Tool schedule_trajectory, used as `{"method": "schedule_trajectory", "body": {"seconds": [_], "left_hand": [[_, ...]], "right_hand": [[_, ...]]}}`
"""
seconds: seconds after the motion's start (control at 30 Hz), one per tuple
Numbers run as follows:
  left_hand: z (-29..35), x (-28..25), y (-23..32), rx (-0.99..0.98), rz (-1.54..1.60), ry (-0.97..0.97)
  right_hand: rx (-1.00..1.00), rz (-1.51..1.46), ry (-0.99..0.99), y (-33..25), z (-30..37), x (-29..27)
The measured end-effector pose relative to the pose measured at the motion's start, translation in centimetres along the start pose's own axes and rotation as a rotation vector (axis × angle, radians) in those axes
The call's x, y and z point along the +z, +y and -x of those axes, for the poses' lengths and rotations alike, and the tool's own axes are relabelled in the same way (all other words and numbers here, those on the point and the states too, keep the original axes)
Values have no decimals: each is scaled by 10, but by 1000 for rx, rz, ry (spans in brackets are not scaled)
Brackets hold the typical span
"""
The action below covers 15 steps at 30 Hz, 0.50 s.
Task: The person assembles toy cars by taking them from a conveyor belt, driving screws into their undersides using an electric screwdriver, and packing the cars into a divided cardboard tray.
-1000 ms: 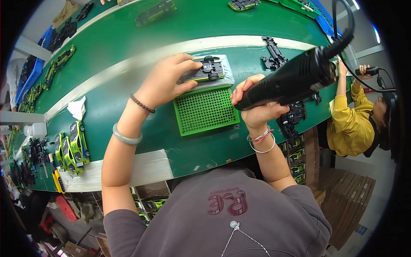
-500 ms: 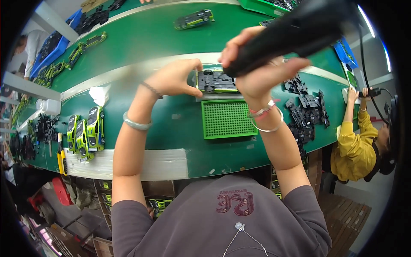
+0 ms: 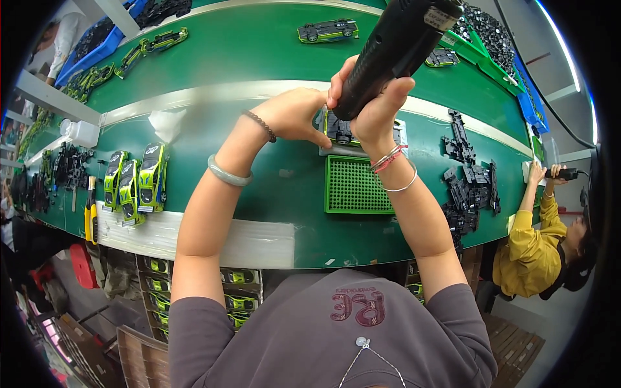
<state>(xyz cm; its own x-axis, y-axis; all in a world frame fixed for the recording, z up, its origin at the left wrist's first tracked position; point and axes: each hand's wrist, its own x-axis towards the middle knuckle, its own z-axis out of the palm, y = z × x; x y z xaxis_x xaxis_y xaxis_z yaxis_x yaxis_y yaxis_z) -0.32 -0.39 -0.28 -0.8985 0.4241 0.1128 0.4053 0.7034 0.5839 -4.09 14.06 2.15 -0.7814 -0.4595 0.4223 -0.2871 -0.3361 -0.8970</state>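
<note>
My right hand is wrapped round a black electric screwdriver, its thumb sticking out to the right. The tool slants down and left over an upturned toy car with a black chassis and green body. At the car's left end, the thumb and fingers of my left hand grip it. Behind my right hand and the tool, part of the car and the screwdriver's tip are hidden. The car rests in a pale holder, just beyond a green perforated tray.
Black chassis parts lie to the right. Finished green cars stand at left beside a yellow-handled cutter. Upturned cars lie on the green conveyor belt. A green bin holds small dark parts. A co-worker in yellow works at right.
The screwdriver has swung to a steeper slant, its lower end over the car's left part. My left hand keeps its hold at the car's end. Cars on the belt have shifted right.
</note>
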Motion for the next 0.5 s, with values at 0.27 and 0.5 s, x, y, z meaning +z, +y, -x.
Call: {"method": "schedule_trajectory", "body": {"seconds": [0.27,0.5], "left_hand": [[1,4,-4,47,28,48],[-1,0,-2,-81,37,-58]], "right_hand": [[-2,4,-25,2,1,0],[-123,3,-18,17,0,6]]}}
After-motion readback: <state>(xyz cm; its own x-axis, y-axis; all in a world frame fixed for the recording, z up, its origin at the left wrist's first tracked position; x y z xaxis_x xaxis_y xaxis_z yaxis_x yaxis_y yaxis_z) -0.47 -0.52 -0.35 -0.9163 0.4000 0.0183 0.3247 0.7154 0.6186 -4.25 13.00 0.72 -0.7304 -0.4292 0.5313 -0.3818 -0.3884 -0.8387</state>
